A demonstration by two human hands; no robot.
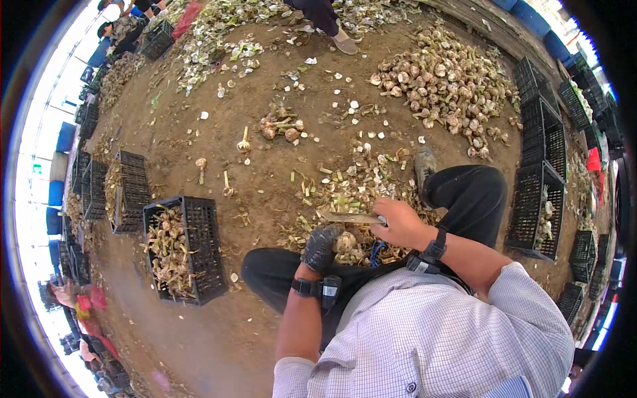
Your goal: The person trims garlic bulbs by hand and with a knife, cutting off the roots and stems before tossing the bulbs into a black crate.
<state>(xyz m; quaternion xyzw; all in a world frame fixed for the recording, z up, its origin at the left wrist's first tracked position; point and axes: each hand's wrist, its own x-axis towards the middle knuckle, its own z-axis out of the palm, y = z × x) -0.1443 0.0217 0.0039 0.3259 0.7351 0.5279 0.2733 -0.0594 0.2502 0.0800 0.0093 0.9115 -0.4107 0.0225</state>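
In the head view my right hand (402, 224) is bare and closed round the handle of a knife (350, 217). The knife's blade points left, just above my left hand (321, 248). That hand wears a dark glove, and its fingers are closed on a garlic bulb (345, 243) in front of my lap. Cut stalks and pale skins (345, 189) litter the ground between my legs. A bit of blue cord or cloth (377, 253) shows below my right hand.
A black crate (207, 249) of garlic pieces stands to my left. A large heap of garlic bulbs (454, 83) lies ahead right, by black crates (531, 199). A few bulbs (282, 126) lie ahead. Another person's leg (325, 20) shows at the top.
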